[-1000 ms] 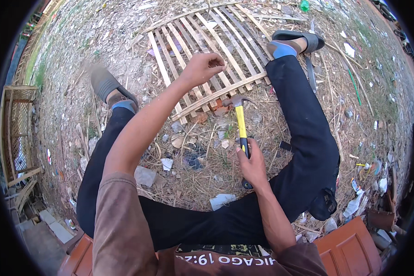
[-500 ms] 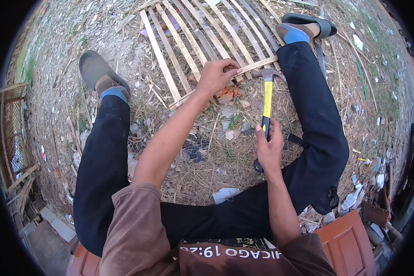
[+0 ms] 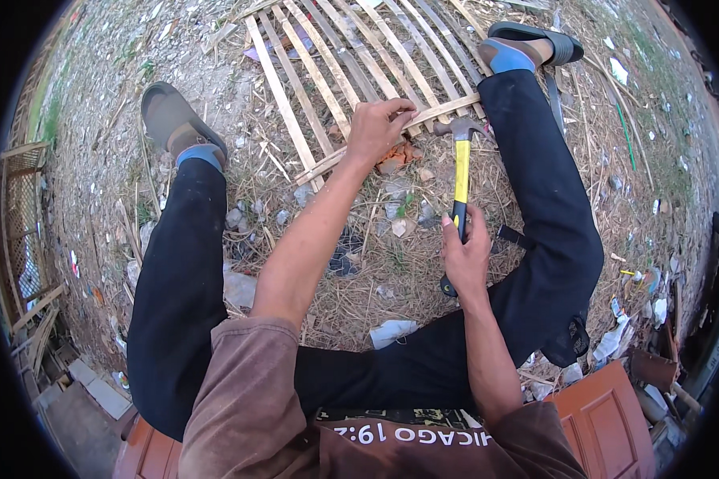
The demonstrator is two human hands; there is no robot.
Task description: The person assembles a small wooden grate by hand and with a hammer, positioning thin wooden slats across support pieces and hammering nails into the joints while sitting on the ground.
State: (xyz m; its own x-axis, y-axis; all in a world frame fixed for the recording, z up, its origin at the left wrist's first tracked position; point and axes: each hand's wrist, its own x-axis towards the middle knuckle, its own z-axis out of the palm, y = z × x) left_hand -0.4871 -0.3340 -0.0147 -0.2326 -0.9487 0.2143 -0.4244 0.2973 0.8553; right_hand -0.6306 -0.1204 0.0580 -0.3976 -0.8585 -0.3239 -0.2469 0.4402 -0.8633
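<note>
The person's right hand (image 3: 466,254) is wrapped round the black grip of a claw hammer (image 3: 462,172), whose yellow shaft points away from the body and whose steel head shows just beside the near crosspiece of a slatted wooden panel (image 3: 278,88). The left hand (image 3: 379,132) is over that same crosspiece, fingers bent in toward the thumb with a narrow gap at most; whether it pinches something small there, I cannot tell at this size. The panel lies out in front between the two feet, its far end cut by the upper edge of the view. The left hand and wrist hide part of the crosspiece, and a broken chunk of red brick (image 3: 397,158) shows just on its near side. The right trouser leg (image 3: 535,160) runs close by the panel's right end, leaving the hammer between leg and left hand; the left trouser leg (image 3: 185,263) stretches out well apart from the slats. Dry straw and stones cover the ground between the legs, with a white scrap (image 3: 392,333) near the lap. A thin green stick (image 3: 625,136) lies beyond the right leg, and a lattice frame (image 3: 24,231) stands at the far left.
</note>
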